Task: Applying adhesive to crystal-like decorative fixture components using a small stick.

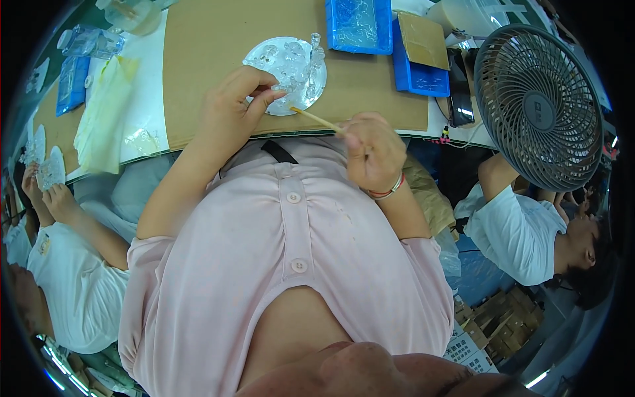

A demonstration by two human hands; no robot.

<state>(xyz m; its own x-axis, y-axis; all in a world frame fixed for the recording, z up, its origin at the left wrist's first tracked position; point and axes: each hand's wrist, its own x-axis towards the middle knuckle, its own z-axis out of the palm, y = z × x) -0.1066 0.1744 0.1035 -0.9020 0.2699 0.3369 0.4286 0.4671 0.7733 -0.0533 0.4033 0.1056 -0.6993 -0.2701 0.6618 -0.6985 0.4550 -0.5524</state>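
Stick: right hand gripping one
Clear piece: left hand pinching one
Plate: one, lying by counter's near edge

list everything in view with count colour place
round plate: 1, silvery, on brown board
clear pieces: several, colourless, on plate
stick: 1, tan, in right hand
trays: 2, blue, upper right
cardboard: 1, brown, on right tray
fan: 1, dark grey, right
tub: 1, whitish, top left
bottle: 1, clear, upper left
packet: 1, blue, below bottle
cloth: 1, pale yellow, left
co-workers: at least 2, white tops, both sides
boxes: several, brown, lower right
shirt: 1, pale pink, centre
left hand: 1, bare, at clear pieces
right hand: 1, bare, gripping stick
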